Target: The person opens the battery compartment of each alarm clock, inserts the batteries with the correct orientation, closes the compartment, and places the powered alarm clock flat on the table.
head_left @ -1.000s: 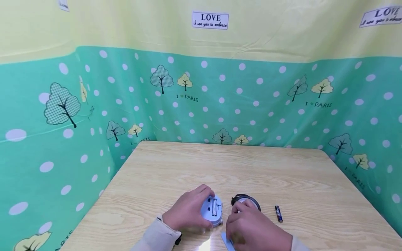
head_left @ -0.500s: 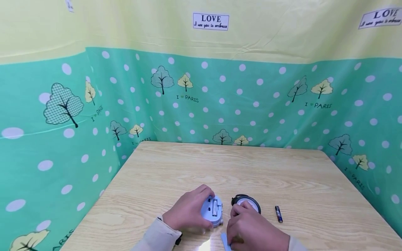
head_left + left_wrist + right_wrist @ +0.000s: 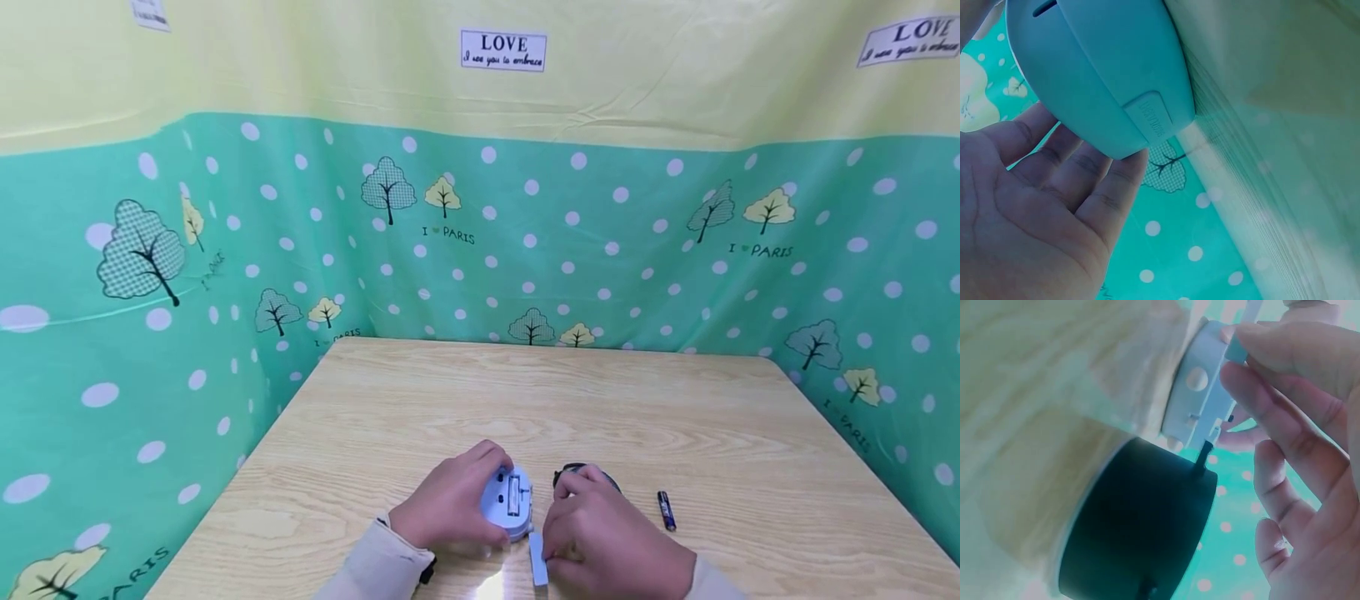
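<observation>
My left hand point(image 3: 453, 502) grips a light blue rounded device point(image 3: 493, 515) by its left side, its back turned up. The battery compartment in that back is uncovered, and a silvery battery point(image 3: 513, 496) lies in it. In the left wrist view, the device's smooth underside point(image 3: 1116, 69) shows a small embossed tab, with fingers along its edge. My right hand point(image 3: 600, 533) pinches a narrow light blue battery cover point(image 3: 537, 560) between thumb and forefinger, right beside the device's near corner. In the right wrist view, the cover point(image 3: 1237, 350) overlaps the device's side.
Partly hidden behind my right hand stands a round object with a black casing point(image 3: 1141, 525). A dark blue battery point(image 3: 666, 511) lies on the wooden table point(image 3: 465, 392) to the right. A patterned green and yellow cloth point(image 3: 480, 242) hangs around the table.
The battery cover in my right hand has turned more upright and moved up toward the device's near corner. My left hand and the device stay in place.
</observation>
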### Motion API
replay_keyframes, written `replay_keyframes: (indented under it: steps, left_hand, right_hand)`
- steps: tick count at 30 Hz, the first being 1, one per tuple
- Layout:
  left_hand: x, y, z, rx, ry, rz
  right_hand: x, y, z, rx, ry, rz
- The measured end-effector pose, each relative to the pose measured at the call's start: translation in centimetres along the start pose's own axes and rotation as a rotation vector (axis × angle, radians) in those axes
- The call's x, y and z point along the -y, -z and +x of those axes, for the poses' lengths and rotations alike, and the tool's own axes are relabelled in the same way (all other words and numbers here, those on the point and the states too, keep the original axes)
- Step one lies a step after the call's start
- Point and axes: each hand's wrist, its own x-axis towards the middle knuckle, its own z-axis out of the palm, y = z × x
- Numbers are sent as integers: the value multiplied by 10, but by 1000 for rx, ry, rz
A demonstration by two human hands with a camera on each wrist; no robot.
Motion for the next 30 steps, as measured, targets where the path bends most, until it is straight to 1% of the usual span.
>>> replay_keyframes:
  steps: [9, 13, 18, 21, 26, 30]
  left_hand:
    - [2, 0, -1, -9, -11, -12]
    - [2, 0, -1, -13, -16, -11]
    - [2, 1, -1, 12, 9, -16]
    - [2, 1, -2, 21, 15, -24]
    - [2, 1, -2, 7, -4, -29]
    - [3, 0, -1, 3, -11, -20]
  right_hand:
    - [-7, 5, 7, -108, -42, -137]
    - [-10, 6, 12, -117, -88, -168]
    - [-15, 5, 19, -118, -118, -191]
    - [-17, 4, 23, -126, -119, -207]
    - [-19, 2, 29, -149, -95, -229]
    - [-21, 1, 32, -146, -83, -240]
